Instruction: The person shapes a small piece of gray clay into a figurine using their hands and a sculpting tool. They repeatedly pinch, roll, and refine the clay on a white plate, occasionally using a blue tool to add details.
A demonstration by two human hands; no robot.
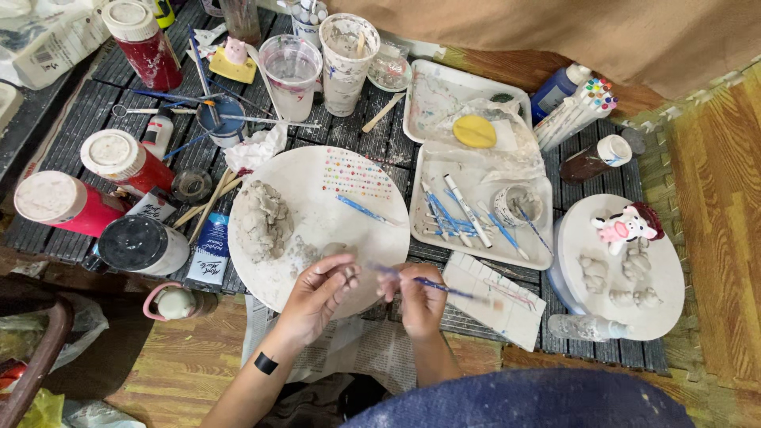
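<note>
My left hand (319, 295) pinches a small bit of grey clay (346, 273) over the near edge of a round white board (317, 222). My right hand (418, 299) grips a thin blue modelling tool (444, 288) whose tip points toward that clay bit. A larger lump of grey clay (264, 220) lies on the left part of the board. A sheet of small coloured dots (357, 176) and a blue tool (363, 209) also rest on the board.
Red paint jars (119, 161) and a black-lidded jar (143, 246) stand at left. Plastic cups (292, 73) stand at the back. A white tray (483, 206) holds several tools. At right a second round board (622, 269) carries clay shapes and a small cow figure (626, 227).
</note>
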